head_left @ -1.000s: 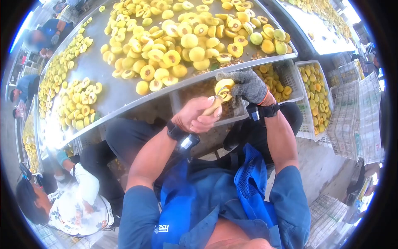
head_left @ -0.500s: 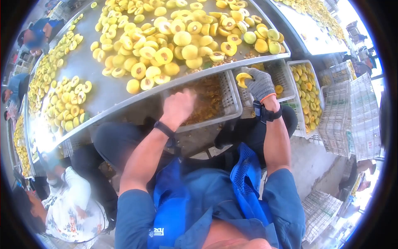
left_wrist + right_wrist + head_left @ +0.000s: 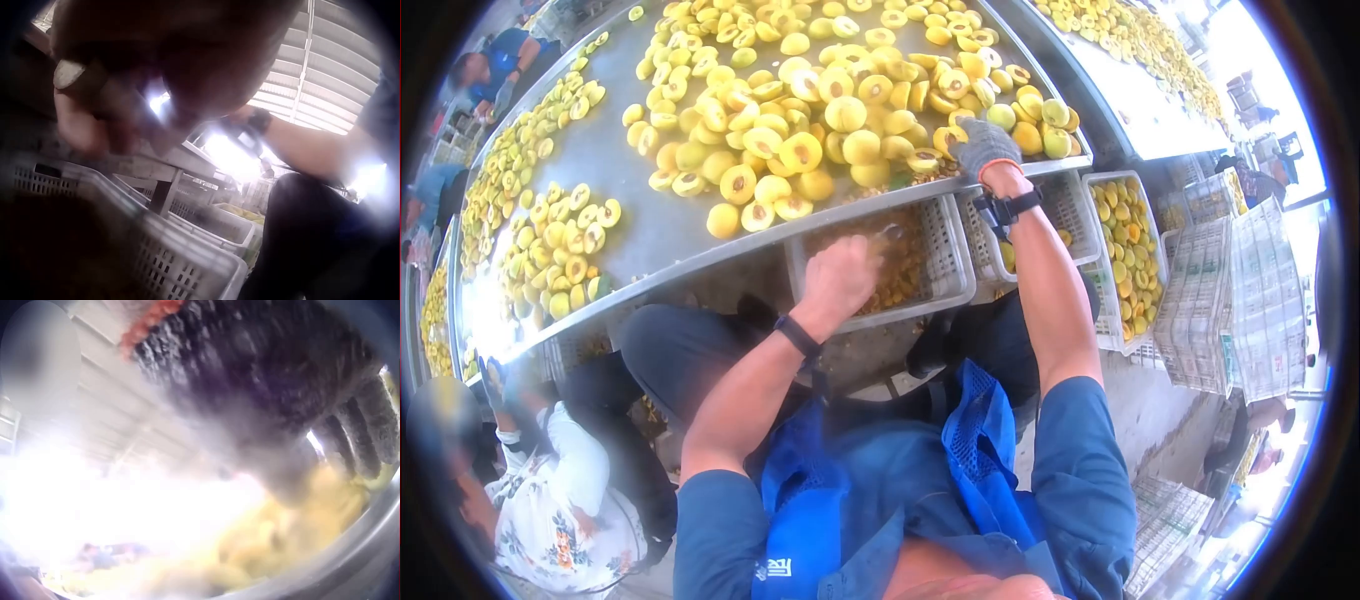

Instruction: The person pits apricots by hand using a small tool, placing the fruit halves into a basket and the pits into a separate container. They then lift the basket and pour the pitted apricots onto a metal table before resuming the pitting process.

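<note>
My bare left hand (image 3: 840, 278) grips a wood-handled pitting tool with a metal loop (image 3: 893, 232), blurred over a white crate (image 3: 960, 262) of brownish scraps. In the left wrist view the pale end of the tool's handle (image 3: 69, 74) sticks out of the fist. My right hand (image 3: 988, 150), in a grey knitted glove, reaches over the table's front edge. Its thumb and fingers are around a yellow stone-fruit half (image 3: 946, 139) at the edge of the heap. The right wrist view shows the gloved fingers (image 3: 356, 434) bent down over blurred yellow fruit.
Cut yellow fruit (image 3: 765, 140) lies heaped on the metal table (image 3: 640, 250), whose raised rim faces me. Whole greenish fruit (image 3: 1055, 112) sits at the right corner. A second crate (image 3: 1082, 225) and a full one (image 3: 1127, 250) stand rightward. Another person (image 3: 565, 500) sits at left.
Both hands were together, with the tool in a fruit half. They parted; the left hand went over the scrap crate. The right carried yellow fruit rightward, then moved up to the table heap.
</note>
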Available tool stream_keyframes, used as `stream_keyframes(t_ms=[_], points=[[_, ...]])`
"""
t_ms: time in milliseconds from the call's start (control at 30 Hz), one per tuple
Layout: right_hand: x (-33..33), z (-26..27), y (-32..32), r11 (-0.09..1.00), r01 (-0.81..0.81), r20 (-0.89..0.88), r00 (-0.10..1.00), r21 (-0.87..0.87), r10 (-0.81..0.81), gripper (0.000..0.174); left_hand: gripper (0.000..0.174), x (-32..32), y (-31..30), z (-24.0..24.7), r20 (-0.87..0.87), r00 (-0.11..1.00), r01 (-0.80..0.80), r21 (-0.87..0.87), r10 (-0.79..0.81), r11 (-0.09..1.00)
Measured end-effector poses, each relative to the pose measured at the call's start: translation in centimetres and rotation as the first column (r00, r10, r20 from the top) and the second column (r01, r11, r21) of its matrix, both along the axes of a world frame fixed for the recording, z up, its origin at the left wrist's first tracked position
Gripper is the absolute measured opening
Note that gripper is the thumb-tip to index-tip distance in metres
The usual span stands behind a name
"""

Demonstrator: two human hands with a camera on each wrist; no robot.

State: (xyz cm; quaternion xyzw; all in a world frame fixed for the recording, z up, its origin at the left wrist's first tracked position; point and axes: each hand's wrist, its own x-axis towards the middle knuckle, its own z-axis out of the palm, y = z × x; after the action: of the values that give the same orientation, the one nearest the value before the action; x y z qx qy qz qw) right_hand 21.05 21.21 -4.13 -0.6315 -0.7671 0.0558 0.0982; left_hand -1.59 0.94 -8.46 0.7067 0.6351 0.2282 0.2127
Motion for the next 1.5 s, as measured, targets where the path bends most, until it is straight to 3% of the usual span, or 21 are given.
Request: stream_keyframes(t_ms=[100, 200, 267, 300, 333, 367, 467, 500, 633, 800, 900, 1000, 1200, 1300, 1500], points=[[-0.5, -2.6, 2.1, 1.000, -0.004, -0.038, 0.999, 0.024, 0.005, 0.043, 0.024, 0.2, 0.0, 0.6, 0.195, 0.979, -0.054, 0.005, 0.052, 0.999], [0.2, -3.7, 2.4, 0.986, -0.151, -0.116, 0.980, 0.078, 0.159, 0.049, 0.024, 0.0, 0.2, -0.3, 0.376, 0.927, -0.052, 0.090, 0.015, 0.995], [-0.1, -2.5, 0.2, 0.988, -0.097, -0.298, 0.946, 0.117, 0.128, 0.050, 0.023, 0.0, 0.2, 1.1, 0.651, 0.746, 0.009, -0.223, 0.142, 0.975], [-0.5, -1.5, -1.1, 0.994, -0.057, -0.424, 0.901, 0.090, 0.090, 0.050, 0.024, 0.0, 0.2, 2.1, 0.742, 0.629, 0.081, -0.359, 0.232, 0.930], [-0.5, -1.0, -2.2, 0.998, -0.020, -0.543, 0.838, 0.057, 0.048, 0.050, 0.024, 0.1, 0.1, 3.0, 0.774, 0.586, 0.110, -0.369, 0.239, 0.923], [-0.2, -1.4, -3.1, 0.983, -0.118, -0.593, 0.785, 0.142, 0.180, 0.053, 0.024, 0.2, 0.0, 3.9, 0.803, 0.542, 0.140, -0.377, 0.248, 0.916], [-1.1, -0.6, -6.9, 0.972, -0.230, -0.830, 0.551, -0.055, 0.084, 0.054, 0.025, 0.8, -0.4, 5.3, 0.845, 0.464, 0.189, -0.386, 0.264, 0.903], [-1.7, 0.1, -8.3, 0.968, -0.251, -0.808, 0.566, 0.020, 0.164, 0.054, 0.025, 1.0, -0.4, 5.6, 0.853, 0.449, 0.198, -0.386, 0.267, 0.901], [-2.8, -0.2, -11.3, 0.968, -0.251, -0.765, 0.618, 0.024, 0.179, 0.052, 0.026, 1.8, -0.7, 6.2, 0.855, 0.424, 0.165, -0.397, 0.299, 0.903], [-3.6, 0.0, -13.2, 0.952, -0.262, -0.650, 0.699, 0.156, 0.299, 0.054, 0.030, 2.5, -0.9, 6.1, 0.861, 0.419, 0.125, -0.371, 0.290, 0.920], [-4.1, 0.0, -13.9, 0.928, -0.253, -0.590, 0.718, 0.273, 0.369, 0.055, 0.031, 3.3, -1.4, 5.8, 0.891, 0.298, 0.102, -0.385, 0.341, 0.917], [-4.5, -1.5, -14.4, 0.922, -0.233, -0.577, 0.725, 0.309, 0.376, 0.058, 0.031, 3.7, -1.6, 5.0, 0.899, 0.323, 0.057, -0.330, 0.296, 0.942], [-4.6, -2.3, -14.9, 0.897, -0.263, -0.536, 0.729, 0.356, 0.426, 0.064, 0.033, 4.3, -1.8, 5.5, 0.905, 0.024, 0.139, -0.423, 0.424, 0.896], [-4.7, -2.1, -15.0, 0.876, -0.279, -0.509, 0.727, 0.392, 0.460, 0.065, 0.032, 3.9, -1.4, 5.9, 0.857, -0.071, 0.203, -0.489, 0.510, 0.849], [-4.1, -0.1, -14.5, 0.900, -0.290, -0.483, 0.767, 0.327, 0.423, 0.053, 0.034, 3.2, -0.9, 5.0, 0.886, 0.254, 0.166, -0.434, 0.387, 0.885]])
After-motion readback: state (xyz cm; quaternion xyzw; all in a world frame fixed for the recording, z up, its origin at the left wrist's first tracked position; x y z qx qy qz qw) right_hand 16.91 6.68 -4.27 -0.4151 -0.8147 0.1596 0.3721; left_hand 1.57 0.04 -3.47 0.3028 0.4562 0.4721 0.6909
